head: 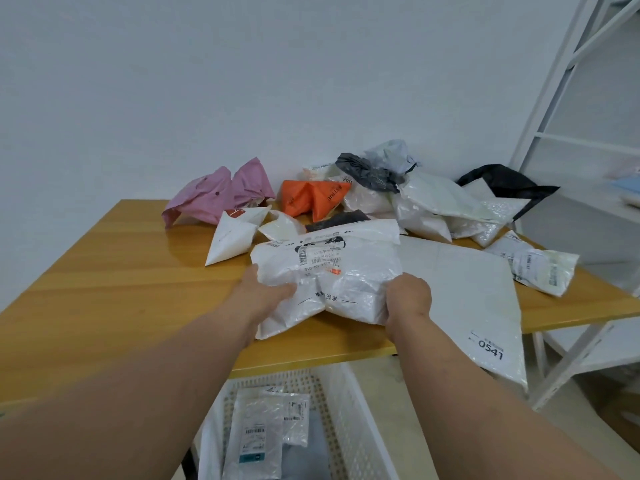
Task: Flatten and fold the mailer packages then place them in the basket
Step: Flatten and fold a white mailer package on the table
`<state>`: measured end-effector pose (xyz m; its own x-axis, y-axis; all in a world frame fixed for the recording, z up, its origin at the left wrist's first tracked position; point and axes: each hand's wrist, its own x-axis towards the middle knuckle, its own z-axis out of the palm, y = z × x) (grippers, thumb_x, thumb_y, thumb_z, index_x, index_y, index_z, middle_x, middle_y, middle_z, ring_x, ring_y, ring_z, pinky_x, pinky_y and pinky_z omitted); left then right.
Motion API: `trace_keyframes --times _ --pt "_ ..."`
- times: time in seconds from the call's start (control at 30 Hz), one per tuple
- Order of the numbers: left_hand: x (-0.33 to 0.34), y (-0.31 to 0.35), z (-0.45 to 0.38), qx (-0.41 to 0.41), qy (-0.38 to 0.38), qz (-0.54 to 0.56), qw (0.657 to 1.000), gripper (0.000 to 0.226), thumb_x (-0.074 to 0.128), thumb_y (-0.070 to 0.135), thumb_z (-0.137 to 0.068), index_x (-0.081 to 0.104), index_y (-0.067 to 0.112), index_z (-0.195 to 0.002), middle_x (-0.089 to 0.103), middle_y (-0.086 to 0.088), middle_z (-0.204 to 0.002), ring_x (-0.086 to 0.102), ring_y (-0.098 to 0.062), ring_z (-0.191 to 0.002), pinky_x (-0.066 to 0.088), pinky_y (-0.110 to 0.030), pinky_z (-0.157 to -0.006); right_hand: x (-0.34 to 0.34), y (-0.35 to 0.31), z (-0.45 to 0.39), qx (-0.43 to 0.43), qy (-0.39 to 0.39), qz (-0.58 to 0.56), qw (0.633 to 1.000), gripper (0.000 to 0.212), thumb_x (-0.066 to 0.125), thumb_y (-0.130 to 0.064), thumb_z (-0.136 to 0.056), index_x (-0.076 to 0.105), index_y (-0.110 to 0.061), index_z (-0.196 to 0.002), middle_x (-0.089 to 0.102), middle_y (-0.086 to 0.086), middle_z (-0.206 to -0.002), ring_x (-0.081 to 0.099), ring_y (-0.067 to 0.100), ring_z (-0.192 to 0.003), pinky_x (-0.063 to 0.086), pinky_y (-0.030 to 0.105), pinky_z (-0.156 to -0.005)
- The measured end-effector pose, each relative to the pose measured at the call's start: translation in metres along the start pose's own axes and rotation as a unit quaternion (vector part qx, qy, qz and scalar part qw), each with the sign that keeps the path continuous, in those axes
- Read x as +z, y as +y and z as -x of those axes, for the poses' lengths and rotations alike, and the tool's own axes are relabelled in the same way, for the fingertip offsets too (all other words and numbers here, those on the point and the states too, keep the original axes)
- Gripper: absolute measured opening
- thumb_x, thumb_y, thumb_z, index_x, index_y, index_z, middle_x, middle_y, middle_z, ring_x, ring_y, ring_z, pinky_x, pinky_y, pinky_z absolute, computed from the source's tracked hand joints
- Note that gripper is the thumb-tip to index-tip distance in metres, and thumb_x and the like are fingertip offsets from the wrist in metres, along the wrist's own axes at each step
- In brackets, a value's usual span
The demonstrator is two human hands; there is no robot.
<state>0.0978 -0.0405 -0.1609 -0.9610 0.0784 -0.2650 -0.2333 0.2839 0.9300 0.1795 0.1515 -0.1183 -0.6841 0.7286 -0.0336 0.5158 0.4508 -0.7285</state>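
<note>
your left hand (pixel 265 294) grips the left side of the white mailer (pixel 325 275), thumb on top of the plastic and fingers tucked beneath. your right hand (pixel 408 299) closes over its right near corner, fingers curled round the edge. the mailer lies near the front edge of the tabletop (pixel 114 282), about midway along it, crumpled and puffed, with its label face up.

this looks like the flattening step: the bag is not yet smooth or folded. the next move probably calls for pulling the two sides apart to take out the creases, pressing it down, then folding it.

just to its right a large flat white mailer (pixel 474 296) overhangs the front right corner. along the back edge sits the untouched pile: a pink mailer (pixel 221 194), an orange mailer (pixel 311 199), and grey, white and black ones toward the back right corner. the white basket (pixel 349 410) stands on the floor below the front edge, with a few folded mailers (pixel 266 431) already inside.
</note>
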Motion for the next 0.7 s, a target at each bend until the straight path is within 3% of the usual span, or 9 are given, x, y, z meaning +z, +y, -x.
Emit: trace_keyframes --times 0.07,0.13,0.27,0.37,0.47,0.57,0.6,0.7 --pt "-0.006 0.000 0.000 -0.036 -0.032 0.064 0.997 0.106 0.084 0.011 -0.073 0.021 0.038 -0.153 0.035 -0.005 -0.152 0.050 -0.032 -0.122 0.046 -0.049 -0.101 0.001 0.000 0.004 0.011 0.001 -0.039 0.999 0.025 0.050 -0.003 -0.094 0.060 -0.012 -0.116 0.053 0.002 -0.102 0.055 0.019 -0.120 0.041 0.021 -0.088" --pt "-0.012 -0.002 -0.001 -0.042 -0.052 0.092 0.993 0.114 0.079 -0.011 -0.068 0.022 0.040 -0.152 0.034 -0.007 -0.153 0.049 -0.034 -0.123 0.047 -0.051 -0.101 0.002 -0.002 0.005 0.023 0.003 -0.061 0.998 0.028 0.042 0.000 -0.097 0.061 -0.002 -0.117 0.059 0.009 -0.120 0.056 0.024 -0.118 0.042 0.023 -0.087" --pt "-0.033 -0.005 0.001 -0.025 -0.065 0.082 0.994 0.114 0.058 -0.029 -0.068 0.024 0.041 -0.151 0.026 -0.008 -0.156 0.040 -0.037 -0.131 0.042 -0.050 -0.106 0.007 -0.002 0.009 0.006 0.008 -0.081 0.997 0.027 0.039 -0.003 -0.100 0.063 0.002 -0.111 0.060 0.014 -0.120 0.057 0.028 -0.113 0.038 0.025 -0.078" --pt "-0.055 -0.007 0.009 -0.014 -0.029 0.029 0.999 0.108 0.051 -0.027 -0.070 0.025 0.039 -0.152 0.027 -0.009 -0.155 0.040 -0.037 -0.127 0.043 -0.050 -0.104 0.012 -0.001 0.008 -0.033 -0.010 -0.036 0.999 0.019 0.048 -0.006 -0.098 0.059 -0.001 -0.083 0.061 0.014 -0.108 0.059 0.033 -0.107 0.042 0.031 -0.079" --pt "-0.068 -0.007 0.019 -0.001 -0.009 -0.054 0.999 0.103 0.051 -0.022 -0.073 0.026 0.037 -0.152 0.036 -0.012 -0.143 0.043 -0.034 -0.115 0.047 -0.043 -0.095 0.014 0.002 0.009 -0.037 -0.007 -0.010 0.999 0.032 0.039 0.004 -0.095 0.042 -0.007 -0.066 0.059 0.018 -0.112 0.055 0.033 -0.097 0.042 0.035 -0.080" --pt "-0.070 -0.006 0.023 0.006 -0.004 -0.188 0.982 0.093 0.051 -0.012 -0.079 0.021 0.035 -0.153 0.040 -0.015 -0.140 0.046 -0.031 -0.112 0.046 -0.035 -0.082 0.018 0.007 0.012 -0.039 0.002 -0.018 0.999 0.013 0.039 -0.003 -0.094 0.051 -0.002 -0.098 0.059 0.018 -0.116 0.049 0.028 -0.088 0.037 0.034 -0.075" --pt "-0.071 -0.005 0.024 0.015 0.007 -0.259 0.966 0.088 0.050 -0.006 -0.082 0.019 0.034 -0.154 0.039 -0.014 -0.143 0.046 -0.030 -0.115 0.046 -0.034 -0.083 0.022 0.009 0.012 -0.044 -0.007 0.009 0.999 0.020 0.040 -0.008 -0.093 0.050 -0.005 -0.110 0.057 0.015 -0.119 0.050 0.029 -0.093 0.039 0.036 -0.078" --pt "-0.068 -0.007 0.027 0.121 0.077 -0.470 0.871 0.076 0.046 0.012 -0.088 0.017 0.033 -0.155 0.028 -0.006 -0.154 0.032 -0.031 -0.134 0.038 -0.041 -0.108 0.029 0.009 0.023 -0.119 0.034 0.167 0.978 0.042 0.045 -0.017 -0.089 0.044 -0.019 -0.131 0.044 0.006 -0.131 0.045 0.028 -0.118 0.035 0.041 -0.096"
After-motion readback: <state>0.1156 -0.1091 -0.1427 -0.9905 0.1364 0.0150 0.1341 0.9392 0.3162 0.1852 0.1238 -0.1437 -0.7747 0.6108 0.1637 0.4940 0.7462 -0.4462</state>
